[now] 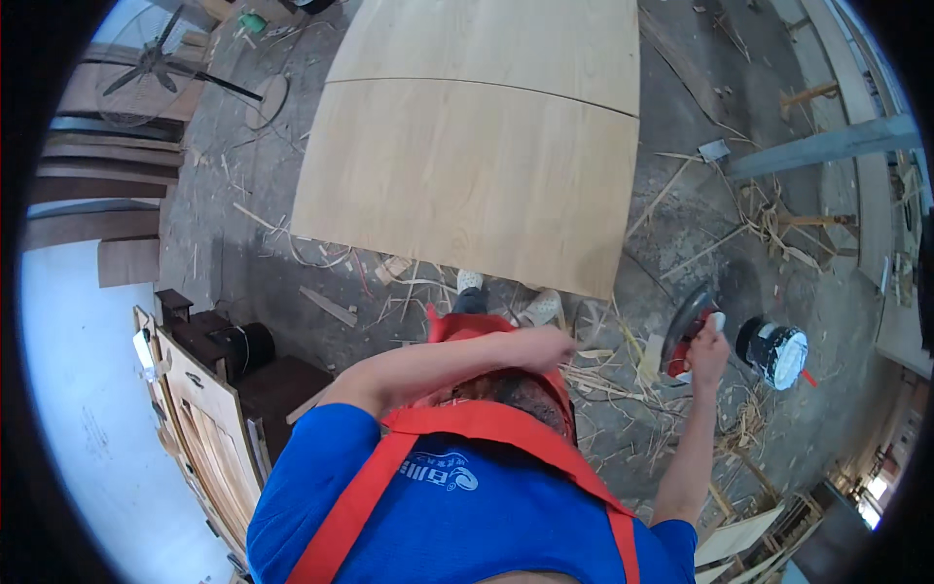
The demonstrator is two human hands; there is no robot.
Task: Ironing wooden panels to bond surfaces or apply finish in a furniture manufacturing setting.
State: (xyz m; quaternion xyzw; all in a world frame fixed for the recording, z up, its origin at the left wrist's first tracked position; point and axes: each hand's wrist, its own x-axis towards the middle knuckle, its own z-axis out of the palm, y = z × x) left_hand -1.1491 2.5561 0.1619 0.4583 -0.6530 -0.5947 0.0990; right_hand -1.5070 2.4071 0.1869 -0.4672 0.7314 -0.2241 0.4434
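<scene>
From the head view, the right hand (708, 343) is wrapped tight around a red-bodied sander (687, 329), its round disc tilted on edge; the tool is held in the air just off the near right corner of the big pale board (477, 165), not touching it. The left hand (551, 347) has its fingers curled together near the board's near edge, just below it in the picture, and whether it holds anything cannot be told. The board is the landmark: a wide wood panel, with a second panel (496, 39) butted against its far edge along a thin seam. Under its near edge two pale shoes (506, 297) stand on a floor (243, 263) strewn with shavings and wood strips. Right of the board, just beyond the sander, a black-and-white can (773, 352) stands on the floor. Further right, a grey beam (827, 146) slants away. Left of the board, a fan (146, 73) stands at the far left with a round wooden disc (265, 100) beside it, and dark planks (102, 180) are stacked below the fan. Near left, a small wooden cabinet (209, 419) stands with a dark box (233, 346) behind it.
</scene>
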